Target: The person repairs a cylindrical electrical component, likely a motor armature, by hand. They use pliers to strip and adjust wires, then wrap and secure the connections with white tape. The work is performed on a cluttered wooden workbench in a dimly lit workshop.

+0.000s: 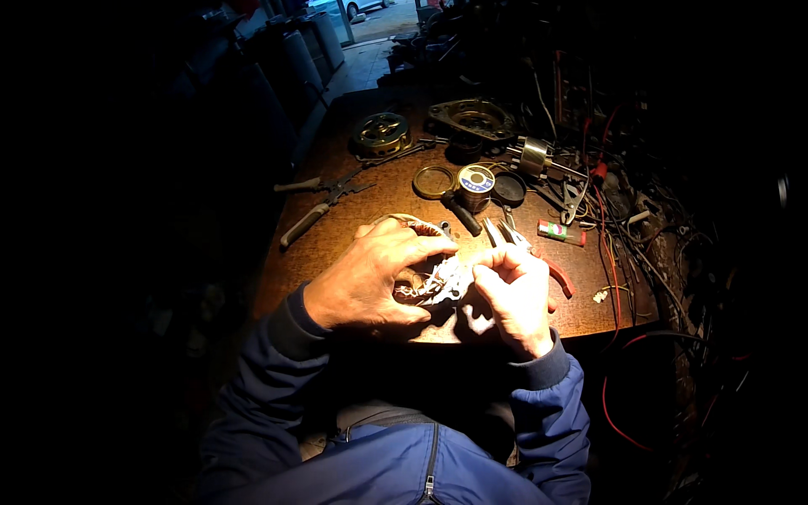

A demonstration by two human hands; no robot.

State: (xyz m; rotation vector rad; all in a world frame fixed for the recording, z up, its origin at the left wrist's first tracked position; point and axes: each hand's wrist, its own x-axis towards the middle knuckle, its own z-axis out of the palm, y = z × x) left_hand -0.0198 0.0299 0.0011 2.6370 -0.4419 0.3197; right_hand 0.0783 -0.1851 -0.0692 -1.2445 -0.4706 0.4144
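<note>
My left hand (pixel 366 278) grips a round motor stator (pixel 429 273) with copper windings and a tangle of pale wires in its middle. Just right of it, my right hand (pixel 518 303) has thumb and index finger pinched at the wires' edge; what they hold is too small to make out. Behind that hand lie pliers with red handles (pixel 557 273) and another metal-tipped tool (pixel 492 231). A dark cylindrical piece (pixel 461 212) lies beyond the stator.
The wooden bench (pixel 286 282) carries cream-handled pliers (pixel 307 220), round metal housings (pixel 380 133), a spool (pixel 475 185), ring and cap, a motor rotor (pixel 534 156) and a small cylindrical container (pixel 562 231). Tangled cables (pixel 640 231) crowd the right side. A bright doorway is at back.
</note>
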